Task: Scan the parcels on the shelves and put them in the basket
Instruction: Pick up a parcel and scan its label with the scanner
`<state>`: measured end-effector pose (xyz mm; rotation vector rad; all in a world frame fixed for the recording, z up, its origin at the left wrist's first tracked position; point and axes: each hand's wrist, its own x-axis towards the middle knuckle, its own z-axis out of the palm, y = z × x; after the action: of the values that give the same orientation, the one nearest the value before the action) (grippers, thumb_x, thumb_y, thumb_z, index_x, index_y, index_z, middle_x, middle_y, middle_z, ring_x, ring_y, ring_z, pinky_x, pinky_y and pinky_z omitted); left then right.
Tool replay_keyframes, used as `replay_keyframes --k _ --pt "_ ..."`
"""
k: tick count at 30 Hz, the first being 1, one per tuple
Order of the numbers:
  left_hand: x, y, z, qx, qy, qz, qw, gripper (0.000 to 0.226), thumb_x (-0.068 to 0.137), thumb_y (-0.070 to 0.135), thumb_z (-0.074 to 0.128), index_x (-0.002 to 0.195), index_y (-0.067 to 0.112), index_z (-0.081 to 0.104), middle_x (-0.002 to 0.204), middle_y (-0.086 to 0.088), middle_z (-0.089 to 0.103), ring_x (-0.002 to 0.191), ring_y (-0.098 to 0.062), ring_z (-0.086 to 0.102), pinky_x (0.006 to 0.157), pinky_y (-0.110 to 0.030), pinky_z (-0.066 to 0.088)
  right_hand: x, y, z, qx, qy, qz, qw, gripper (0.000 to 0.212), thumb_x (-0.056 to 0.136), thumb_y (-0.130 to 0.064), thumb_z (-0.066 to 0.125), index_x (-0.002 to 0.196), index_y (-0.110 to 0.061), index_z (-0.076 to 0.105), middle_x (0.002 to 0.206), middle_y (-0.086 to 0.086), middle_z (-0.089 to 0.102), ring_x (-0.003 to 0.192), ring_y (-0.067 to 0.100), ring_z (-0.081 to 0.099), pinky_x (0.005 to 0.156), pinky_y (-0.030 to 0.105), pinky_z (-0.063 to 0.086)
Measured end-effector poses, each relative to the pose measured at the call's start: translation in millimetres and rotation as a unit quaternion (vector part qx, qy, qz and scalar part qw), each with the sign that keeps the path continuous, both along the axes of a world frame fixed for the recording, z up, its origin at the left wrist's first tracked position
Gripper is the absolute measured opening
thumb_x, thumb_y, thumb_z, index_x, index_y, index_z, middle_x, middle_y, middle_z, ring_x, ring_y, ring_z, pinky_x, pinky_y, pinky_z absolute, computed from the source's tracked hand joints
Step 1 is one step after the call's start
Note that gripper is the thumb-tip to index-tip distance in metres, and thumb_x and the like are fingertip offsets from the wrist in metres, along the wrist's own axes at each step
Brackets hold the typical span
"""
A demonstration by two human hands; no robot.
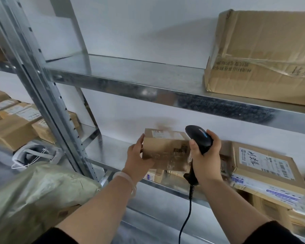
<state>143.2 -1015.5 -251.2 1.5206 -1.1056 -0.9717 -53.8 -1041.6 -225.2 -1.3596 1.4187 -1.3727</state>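
My left hand (137, 159) grips a small brown cardboard parcel (165, 148) by its left end and lifts it above the middle shelf (113, 155). A white label shows on its top face. My right hand (205, 159) holds a black corded barcode scanner (200, 139), its head right beside the parcel's right end. A flat taped parcel (264, 175) with a barcode label lies on the same shelf to the right. No basket is in view.
A large worn carton (264, 55) sits on the upper shelf (130, 76) at the right. Several small parcels (16, 120) are stacked on the left rack. A greenish plastic bag (39, 196) bulges at lower left. More boxes (271, 208) fill the lower shelf at right.
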Motion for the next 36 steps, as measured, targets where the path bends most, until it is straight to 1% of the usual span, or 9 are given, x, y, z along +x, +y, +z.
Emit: replay_keyframes --k 4,7,9,13,15,19,25,31,36 --pt "13 22 14 -0.015 0.071 0.091 0.993 0.040 0.091 0.052 0.060 0.124 0.034 0.047 0.127 -0.003 0.053 0.110 -0.018 0.057 0.084 -0.030 0.054 17 15 -3 -0.012 -0.011 0.028 0.999 0.048 0.091 -0.036 0.064 0.123 -0.050 0.032 0.106 -0.025 0.054 0.084 0.006 0.064 0.068 0.024 0.051" --pt "23 30 18 -0.015 0.067 0.137 0.988 0.028 0.097 0.046 0.053 0.118 0.027 0.049 0.125 -0.004 0.055 0.104 -0.016 0.056 0.075 -0.027 0.048 29 27 -3 -0.001 -0.031 0.034 0.999 0.048 0.090 -0.036 0.065 0.122 -0.052 0.033 0.110 -0.013 0.057 0.085 0.020 0.067 0.071 0.035 0.057" --pt "29 39 20 -0.005 0.081 0.138 0.987 0.034 0.098 0.043 0.054 0.127 0.027 0.051 0.127 -0.001 0.053 0.108 -0.017 0.054 0.078 -0.028 0.045 36 33 -2 0.003 -0.032 0.032 0.999 0.047 0.089 -0.036 0.066 0.119 -0.054 0.034 0.116 -0.008 0.057 0.092 0.023 0.066 0.079 0.040 0.057" --pt "43 53 28 -0.006 0.113 0.132 0.985 0.039 0.096 0.045 0.055 0.133 0.037 0.058 0.133 0.001 0.054 0.122 -0.021 0.052 0.106 -0.043 0.043 46 46 -4 -0.004 -0.021 0.041 0.999 0.048 0.089 -0.035 0.068 0.117 -0.056 0.035 0.111 -0.025 0.055 0.092 -0.009 0.060 0.069 0.009 0.047" --pt "47 61 31 -0.012 0.127 0.120 0.984 0.032 0.097 0.036 0.054 0.127 0.042 0.063 0.129 0.001 0.060 0.120 -0.019 0.056 0.109 -0.045 0.042 51 52 -7 -0.008 -0.017 0.055 0.998 0.049 0.090 -0.031 0.068 0.120 -0.052 0.036 0.100 -0.038 0.056 0.087 -0.019 0.056 0.060 0.005 0.045" --pt "53 72 37 -0.007 0.184 0.118 0.976 0.022 0.096 0.030 0.056 0.106 0.047 0.064 0.112 0.001 0.071 0.112 -0.023 0.062 0.100 -0.042 0.048 58 64 -11 -0.025 0.010 0.083 0.996 0.049 0.089 -0.026 0.069 0.126 -0.043 0.040 0.100 -0.052 0.047 0.096 -0.017 0.054 0.075 0.015 0.044" --pt "61 80 39 -0.024 0.147 0.153 0.977 0.019 0.099 0.034 0.056 0.114 0.045 0.057 0.117 0.008 0.068 0.110 -0.014 0.063 0.100 -0.037 0.051 62 77 -15 -0.032 0.033 0.120 0.992 0.051 0.088 -0.030 0.069 0.124 -0.050 0.039 0.117 -0.015 0.059 0.097 0.021 0.064 0.086 0.042 0.056" --pt "68 90 36 -0.027 0.181 0.187 0.965 0.023 0.100 0.029 0.052 0.102 0.048 0.065 0.114 0.004 0.072 0.110 -0.019 0.066 0.101 -0.042 0.051 68 85 -7 -0.046 0.043 0.153 0.986 0.053 0.088 -0.028 0.069 0.127 -0.047 0.039 0.120 -0.014 0.058 0.100 0.024 0.064 0.087 0.051 0.055" --pt "72 98 30 -0.037 0.204 0.186 0.960 0.031 0.103 0.024 0.045 0.104 0.047 0.067 0.094 0.013 0.075 0.091 -0.007 0.070 0.072 -0.024 0.057 74 87 1 -0.052 0.023 0.162 0.985 0.053 0.089 -0.027 0.069 0.129 -0.044 0.039 0.117 -0.019 0.058 0.099 0.026 0.064 0.088 0.052 0.054"
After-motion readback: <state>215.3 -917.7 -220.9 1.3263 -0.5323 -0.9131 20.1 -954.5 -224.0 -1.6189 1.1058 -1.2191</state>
